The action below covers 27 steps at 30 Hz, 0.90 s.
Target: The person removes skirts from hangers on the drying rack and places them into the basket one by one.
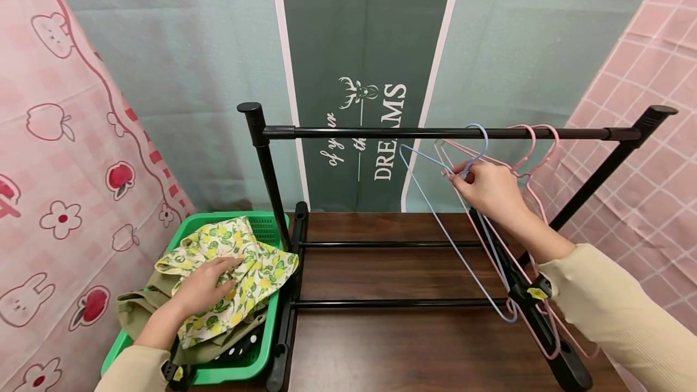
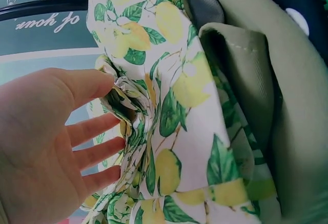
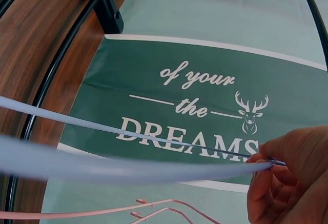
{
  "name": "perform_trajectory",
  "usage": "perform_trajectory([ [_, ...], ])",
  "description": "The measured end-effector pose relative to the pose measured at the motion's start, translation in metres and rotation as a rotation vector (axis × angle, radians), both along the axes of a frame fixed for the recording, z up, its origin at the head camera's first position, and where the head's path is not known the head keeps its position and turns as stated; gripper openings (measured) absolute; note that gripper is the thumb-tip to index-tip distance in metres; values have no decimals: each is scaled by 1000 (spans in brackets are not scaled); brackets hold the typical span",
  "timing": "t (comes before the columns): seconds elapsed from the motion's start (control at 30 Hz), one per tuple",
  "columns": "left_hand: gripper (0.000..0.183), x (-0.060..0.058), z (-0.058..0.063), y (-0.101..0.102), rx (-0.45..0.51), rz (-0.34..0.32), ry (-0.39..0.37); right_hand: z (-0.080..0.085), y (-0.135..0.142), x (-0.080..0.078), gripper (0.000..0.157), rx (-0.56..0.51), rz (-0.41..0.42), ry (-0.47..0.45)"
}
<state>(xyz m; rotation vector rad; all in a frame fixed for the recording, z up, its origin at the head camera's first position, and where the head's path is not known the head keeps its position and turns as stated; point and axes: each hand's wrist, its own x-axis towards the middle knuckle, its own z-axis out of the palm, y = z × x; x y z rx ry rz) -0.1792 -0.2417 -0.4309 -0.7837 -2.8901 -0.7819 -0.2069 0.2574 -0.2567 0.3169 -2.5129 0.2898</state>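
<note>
My right hand (image 1: 492, 189) pinches a blue wire hanger (image 1: 430, 198) just below its hook, which loops over the rack's top bar. In the right wrist view, thumb and fingers meet on the blue wire (image 3: 205, 172). Two pink hangers (image 1: 544, 150) hang on the bar to the right of the blue one. My left hand (image 1: 204, 286) rests on a lemon-print garment (image 1: 261, 265) on top of the clothes in a green basket (image 1: 267, 349). The left wrist view shows thumb and fingertips against bunched folds of the lemon-print cloth (image 2: 169, 106), fingers fairly straight.
The black clothes rack (image 1: 354, 133) stands on a dark wooden table (image 1: 381, 343), its left foot beside the basket. Under the lemon print lie an olive garment (image 1: 144, 313) and a dark white-dotted cloth (image 1: 242, 346). Printed curtains (image 1: 207, 77) enclose the back and sides.
</note>
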Motion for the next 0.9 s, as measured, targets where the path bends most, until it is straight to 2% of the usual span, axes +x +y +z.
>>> perform_trajectory([
  [0.43,41,-2,4,-1,-27,-16,6,2,0,0,21,-10,-8,-36],
  [0.6,41,0,12,-1,-34,-25,-18,1,-1,1,20,-8,-22,-33],
  [0.77,40,0,20,-4,-40,-47,-39,1,1,5,28,-10,-47,-66],
  [0.9,39,0,29,-7,-62,-50,-28,0,4,9,28,-21,-59,-85],
])
